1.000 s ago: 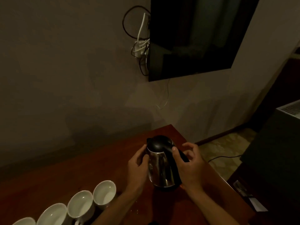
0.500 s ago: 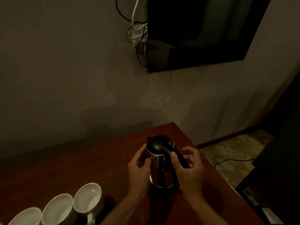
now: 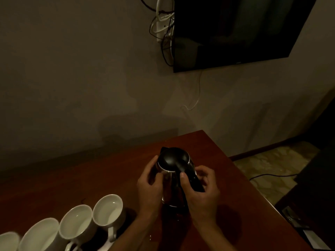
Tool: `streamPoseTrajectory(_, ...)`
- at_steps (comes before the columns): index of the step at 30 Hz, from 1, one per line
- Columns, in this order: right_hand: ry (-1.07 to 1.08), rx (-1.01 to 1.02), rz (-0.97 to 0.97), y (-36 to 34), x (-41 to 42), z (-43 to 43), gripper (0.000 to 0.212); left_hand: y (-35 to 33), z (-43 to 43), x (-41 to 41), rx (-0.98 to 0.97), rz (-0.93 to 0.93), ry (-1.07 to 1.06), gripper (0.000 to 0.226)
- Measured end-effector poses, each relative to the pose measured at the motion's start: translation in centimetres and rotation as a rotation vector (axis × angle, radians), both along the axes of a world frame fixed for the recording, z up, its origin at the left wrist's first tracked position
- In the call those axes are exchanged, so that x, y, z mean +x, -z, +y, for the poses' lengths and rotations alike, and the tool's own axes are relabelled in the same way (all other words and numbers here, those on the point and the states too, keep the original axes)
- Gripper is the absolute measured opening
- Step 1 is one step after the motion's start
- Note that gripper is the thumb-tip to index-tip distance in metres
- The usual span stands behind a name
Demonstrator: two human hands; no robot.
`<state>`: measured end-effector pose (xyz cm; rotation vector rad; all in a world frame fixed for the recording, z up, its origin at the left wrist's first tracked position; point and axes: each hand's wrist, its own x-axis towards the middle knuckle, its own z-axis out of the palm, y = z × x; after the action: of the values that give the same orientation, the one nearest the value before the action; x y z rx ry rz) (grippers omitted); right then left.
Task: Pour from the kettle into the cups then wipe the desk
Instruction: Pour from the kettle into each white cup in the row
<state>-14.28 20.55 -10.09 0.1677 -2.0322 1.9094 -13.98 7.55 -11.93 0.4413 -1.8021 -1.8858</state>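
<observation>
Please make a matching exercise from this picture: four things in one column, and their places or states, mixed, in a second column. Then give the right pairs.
1. steel kettle with a black lid
2. white ceramic cups
3. flat black screen
4. white and black cables

A. mounted flat on the wall
B. hanging tangled left of the screen
C. upright, lid shut
D. in a row, near left of the brown wooden desk

Pairs: 1-C, 2-D, 3-A, 4-B.

Two bare hands, bare forearms, nothing fancy
Left hand (image 3: 149, 187) and right hand (image 3: 201, 192) are bare, forearms (image 3: 215, 232) uncovered right down to the frame edge, thumbnail (image 3: 182, 175) showing on the right one.
</observation>
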Motion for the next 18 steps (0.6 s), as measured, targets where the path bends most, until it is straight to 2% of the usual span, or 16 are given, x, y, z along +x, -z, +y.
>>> streamPoseTrajectory(18,-0.043,-0.008,0.013,0.3,2.4,-4.9,0.033,-0.2,-4.1,1.9,-0.025,0.042,-0.050,0.043)
